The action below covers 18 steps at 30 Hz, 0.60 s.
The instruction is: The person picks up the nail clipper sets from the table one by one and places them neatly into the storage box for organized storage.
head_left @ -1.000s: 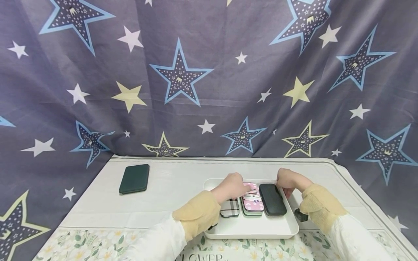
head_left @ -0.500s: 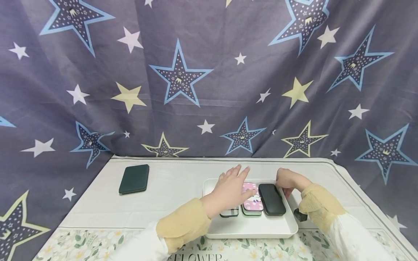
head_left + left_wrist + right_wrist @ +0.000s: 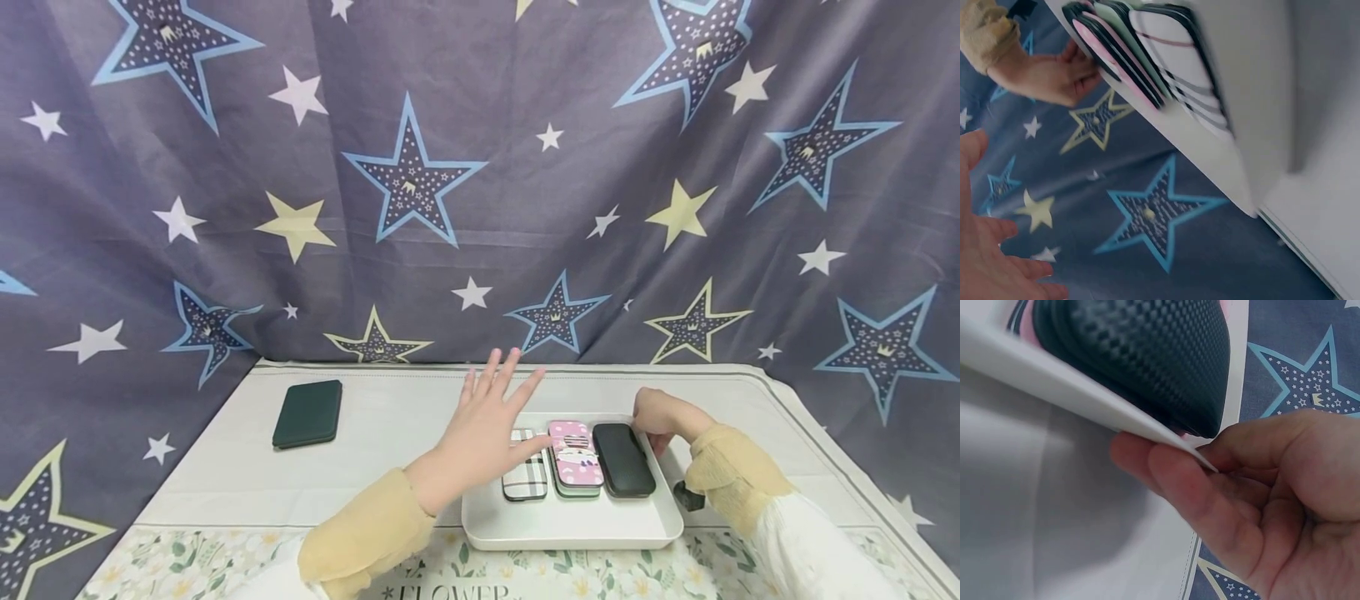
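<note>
A white tray holds several small cases in a row. On its left is a plaid case, in the middle a pink patterned case on top of a green one, and on the right a black textured case. My right hand pinches the tray's far right corner; in the right wrist view its thumb and fingers grip the rim beside the black case. My left hand, fingers spread, hovers over the tray's left side and holds nothing.
A dark green flat case lies on the table's left part. A star-patterned curtain hangs behind the table. The white tablecloth has a floral band along the front. A small black object sits near the right wrist.
My left hand has let go of the pink case, spread its fingers and moved left, uncovering the plaid case. My right hand stays at the tray's corner.
</note>
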Each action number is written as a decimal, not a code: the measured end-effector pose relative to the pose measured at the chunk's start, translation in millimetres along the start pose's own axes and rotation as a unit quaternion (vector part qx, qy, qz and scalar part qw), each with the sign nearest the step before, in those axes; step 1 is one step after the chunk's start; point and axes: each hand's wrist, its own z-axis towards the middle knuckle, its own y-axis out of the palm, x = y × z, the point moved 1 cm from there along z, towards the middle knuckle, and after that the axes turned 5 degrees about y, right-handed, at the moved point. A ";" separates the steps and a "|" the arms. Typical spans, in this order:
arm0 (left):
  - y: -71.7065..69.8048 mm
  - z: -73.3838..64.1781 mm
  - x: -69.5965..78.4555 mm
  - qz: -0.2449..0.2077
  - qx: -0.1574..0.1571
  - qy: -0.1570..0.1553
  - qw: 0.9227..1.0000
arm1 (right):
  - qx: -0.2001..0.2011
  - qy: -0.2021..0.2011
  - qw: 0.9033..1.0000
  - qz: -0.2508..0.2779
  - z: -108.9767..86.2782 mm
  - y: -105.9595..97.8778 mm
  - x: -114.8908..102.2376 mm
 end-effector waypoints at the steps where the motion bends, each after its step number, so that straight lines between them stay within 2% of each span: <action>1: -0.6 -3.4 -4.3 -0.001 0.005 -0.005 1.000 | 0.000 0.000 1.000 0.000 -0.1 0.0 0.0; 5: -0.9 -17.5 -22.4 -0.018 0.019 -0.019 0.999 | 0.002 -0.001 1.000 -0.003 -0.1 -0.4 0.1; 10: 4.7 -33.1 -51.4 -0.011 0.023 -0.040 0.999 | 0.002 -0.001 1.000 0.001 -0.3 -0.7 -0.8; 18: 7.6 -54.4 -109.6 0.021 0.023 -0.108 0.994 | 0.001 0.001 1.000 -0.002 -1.6 -0.6 -1.9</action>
